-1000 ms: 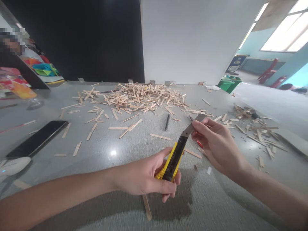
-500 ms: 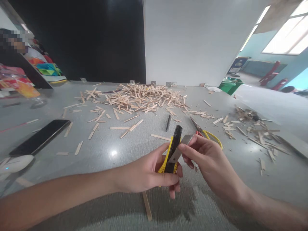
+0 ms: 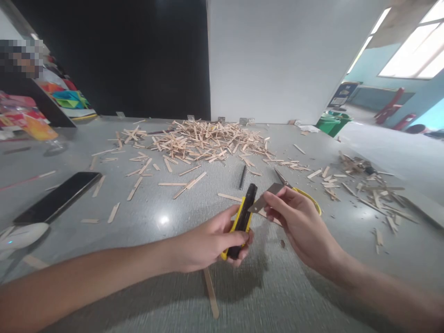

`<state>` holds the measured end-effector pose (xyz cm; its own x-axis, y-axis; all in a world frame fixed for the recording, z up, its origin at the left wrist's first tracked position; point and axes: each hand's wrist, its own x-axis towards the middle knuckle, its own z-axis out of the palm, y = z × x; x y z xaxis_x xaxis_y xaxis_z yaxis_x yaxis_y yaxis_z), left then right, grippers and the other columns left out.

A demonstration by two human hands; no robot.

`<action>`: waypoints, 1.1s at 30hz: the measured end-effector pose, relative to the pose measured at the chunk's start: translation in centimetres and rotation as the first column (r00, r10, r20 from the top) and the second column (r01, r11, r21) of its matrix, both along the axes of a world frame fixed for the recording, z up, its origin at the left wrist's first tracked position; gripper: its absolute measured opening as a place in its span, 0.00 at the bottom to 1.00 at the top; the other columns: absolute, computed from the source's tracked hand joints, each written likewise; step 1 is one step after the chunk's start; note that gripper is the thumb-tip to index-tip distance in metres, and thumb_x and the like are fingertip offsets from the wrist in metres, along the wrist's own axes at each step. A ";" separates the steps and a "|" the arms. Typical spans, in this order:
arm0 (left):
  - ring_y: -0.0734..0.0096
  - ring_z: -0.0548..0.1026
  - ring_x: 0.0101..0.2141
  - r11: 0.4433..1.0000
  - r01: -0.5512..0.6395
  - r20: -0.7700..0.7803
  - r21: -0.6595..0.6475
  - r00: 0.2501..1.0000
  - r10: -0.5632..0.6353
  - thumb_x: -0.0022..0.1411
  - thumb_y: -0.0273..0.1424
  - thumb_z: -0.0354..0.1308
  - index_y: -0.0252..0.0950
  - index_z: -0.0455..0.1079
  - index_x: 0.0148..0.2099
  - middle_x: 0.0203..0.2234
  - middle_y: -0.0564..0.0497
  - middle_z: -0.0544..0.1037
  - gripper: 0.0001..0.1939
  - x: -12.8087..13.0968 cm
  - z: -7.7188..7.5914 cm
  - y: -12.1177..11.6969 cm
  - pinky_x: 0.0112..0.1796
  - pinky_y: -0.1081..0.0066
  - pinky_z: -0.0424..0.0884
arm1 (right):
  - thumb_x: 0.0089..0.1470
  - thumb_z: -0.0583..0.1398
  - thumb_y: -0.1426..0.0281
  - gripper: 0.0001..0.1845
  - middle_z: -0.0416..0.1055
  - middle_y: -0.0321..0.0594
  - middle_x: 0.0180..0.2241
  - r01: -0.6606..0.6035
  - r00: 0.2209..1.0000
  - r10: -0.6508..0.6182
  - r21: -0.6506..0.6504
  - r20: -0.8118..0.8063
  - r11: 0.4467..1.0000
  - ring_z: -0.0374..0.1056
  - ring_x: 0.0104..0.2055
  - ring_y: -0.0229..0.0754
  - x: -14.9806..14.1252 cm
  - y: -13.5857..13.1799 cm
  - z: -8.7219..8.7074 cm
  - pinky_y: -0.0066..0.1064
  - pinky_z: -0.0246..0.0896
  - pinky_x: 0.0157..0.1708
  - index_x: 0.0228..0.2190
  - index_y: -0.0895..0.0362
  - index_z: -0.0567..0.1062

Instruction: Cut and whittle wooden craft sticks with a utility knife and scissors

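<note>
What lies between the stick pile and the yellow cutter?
In the head view, a dark rod and loose wooden sticks lie between the pile and the cutter.

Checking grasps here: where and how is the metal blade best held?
Probably by its flat faces at the right end, coming from the right: the blade is thin, and its holed left end points at the yellow cutter in the left hand.
</note>
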<state>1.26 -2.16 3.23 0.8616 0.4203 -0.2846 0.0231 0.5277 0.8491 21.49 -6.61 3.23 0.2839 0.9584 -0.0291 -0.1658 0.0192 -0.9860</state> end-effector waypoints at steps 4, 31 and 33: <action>0.76 0.70 0.32 0.998 0.066 0.024 0.012 0.998 -0.066 0.68 0.30 0.64 0.39 0.58 0.65 0.38 0.53 0.69 0.28 -0.1 -1.2 0.8 0.30 0.71 0.62 | 0.52 0.75 0.57 0.18 0.78 0.40 0.41 -0.115 0.970 0.108 -0.017 -0.216 0.993 0.73 0.49 0.46 0.2 0.6 -0.6 0.39 0.70 0.49 0.26 0.54 0.75; 0.72 0.74 0.30 0.975 0.040 -0.409 0.219 0.911 0.054 0.68 0.36 0.62 0.32 0.68 0.48 0.34 0.49 0.77 0.13 -1.1 -0.3 0.9 0.31 0.69 0.66 | 0.39 0.79 0.52 0.26 0.84 0.48 0.41 0.012 0.990 -0.024 -0.085 -0.140 0.996 0.80 0.45 0.51 3.6 4.0 -3.8 0.39 0.75 0.47 0.28 0.55 0.76; 0.74 0.71 0.24 0.965 0.082 -0.497 0.249 0.866 0.055 0.74 0.41 0.53 0.33 0.69 0.46 0.31 0.50 0.77 0.15 -1.4 0.7 1.1 0.25 0.70 0.59 | 0.41 0.78 0.50 0.26 0.84 0.49 0.40 -0.013 0.995 0.004 -0.098 -0.097 0.995 0.80 0.45 0.52 3.2 3.7 -3.6 0.43 0.75 0.49 0.28 0.55 0.76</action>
